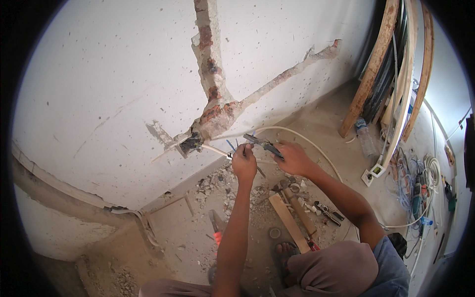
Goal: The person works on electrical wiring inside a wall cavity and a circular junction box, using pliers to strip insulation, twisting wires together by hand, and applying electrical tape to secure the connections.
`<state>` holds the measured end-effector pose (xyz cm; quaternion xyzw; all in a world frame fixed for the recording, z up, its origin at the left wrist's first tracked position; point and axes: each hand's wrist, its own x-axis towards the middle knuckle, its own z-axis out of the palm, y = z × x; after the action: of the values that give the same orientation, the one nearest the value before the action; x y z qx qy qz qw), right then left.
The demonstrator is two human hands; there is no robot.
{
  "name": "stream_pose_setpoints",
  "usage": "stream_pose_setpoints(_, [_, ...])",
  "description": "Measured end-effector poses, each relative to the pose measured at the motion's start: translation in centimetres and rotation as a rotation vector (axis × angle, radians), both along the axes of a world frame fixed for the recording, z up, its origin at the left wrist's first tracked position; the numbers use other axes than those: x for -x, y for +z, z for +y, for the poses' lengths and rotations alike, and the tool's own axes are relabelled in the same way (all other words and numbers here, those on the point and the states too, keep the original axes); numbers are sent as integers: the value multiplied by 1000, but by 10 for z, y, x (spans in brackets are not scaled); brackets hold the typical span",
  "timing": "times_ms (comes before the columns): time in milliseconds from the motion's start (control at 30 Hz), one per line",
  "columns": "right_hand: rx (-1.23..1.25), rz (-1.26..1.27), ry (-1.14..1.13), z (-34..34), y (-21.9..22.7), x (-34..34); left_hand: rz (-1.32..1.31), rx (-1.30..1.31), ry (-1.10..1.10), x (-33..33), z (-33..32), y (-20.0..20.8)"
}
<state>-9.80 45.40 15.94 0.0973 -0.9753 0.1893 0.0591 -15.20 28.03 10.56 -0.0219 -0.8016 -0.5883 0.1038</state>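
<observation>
My right hand is closed round the handles of a pair of pliers. Their jaws sit just above my left hand, next to a blue wire end. My left hand pinches the stripped end of a white cable, with thin blue wires sticking up by its fingers. That cable comes out of a dark recessed box in the broken wall. Exactly what the jaws grip is too small to tell.
A chiselled channel runs up the white wall, with a branch to the right. Rubble, wood strips and more pliers lie on the floor. Wooden planks, a plastic bottle and coiled cable are at the right.
</observation>
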Motion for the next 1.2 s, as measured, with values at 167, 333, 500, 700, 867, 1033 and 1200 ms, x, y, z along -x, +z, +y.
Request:
stream_pose_setpoints(167, [-30,-55,5,-11,8,4,23,31,1,0,-1,-4])
stream_pose_setpoints(333, [27,-70,13,-17,10,3,115,47,32,3,-1,-12])
stream_pose_setpoints(500, [28,-63,22,-15,5,6,76,24,15,4,0,-13])
stream_pose_setpoints(700, [44,-120,99,-2,-4,27,62,21,-67,3,-6,-12])
stream_pose_setpoints(867, [96,-111,259,23,-9,56,-71,57,-134,5,-3,-3])
stream_pose_setpoints(1033, [-19,170,84,0,-15,45,15,324,89,1,7,-1])
stream_pose_setpoints(1200, [70,202,-161,-25,-46,26,91,226,77,-3,9,-8])
